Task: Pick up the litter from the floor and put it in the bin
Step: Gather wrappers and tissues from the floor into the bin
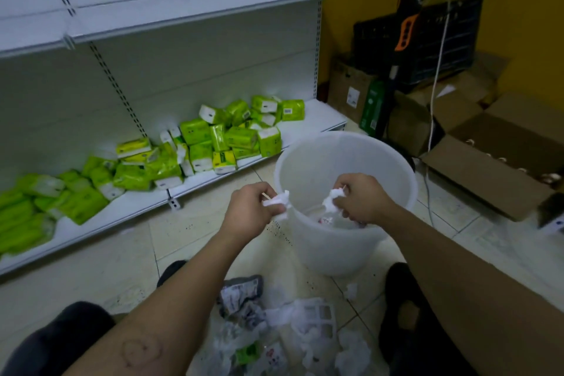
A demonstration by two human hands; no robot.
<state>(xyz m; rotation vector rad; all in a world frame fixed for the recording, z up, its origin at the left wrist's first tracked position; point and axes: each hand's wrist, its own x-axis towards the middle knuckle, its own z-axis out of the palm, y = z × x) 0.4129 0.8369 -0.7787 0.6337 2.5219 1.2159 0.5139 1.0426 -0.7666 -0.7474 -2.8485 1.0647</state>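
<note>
Both hands reach over a white bin [320, 256] standing on the tiled floor [116, 265]. The left hand [248, 207] pinches a crumpled white tissue [279, 200] just outside the bin's near rim. The right hand [363, 198] holds another white wad [334, 197] above the bin's opening. More litter [283, 333] lies piled on the floor between the person's knees. Green packs [213, 140] crowd the bottom shelf [137, 201] at left; cardboard boxes [488, 156] sit at right.

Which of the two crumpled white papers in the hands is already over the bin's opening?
The crumpled paper in the right hand is over the bin opening; the left hand's paper sits just outside the rim.
</note>
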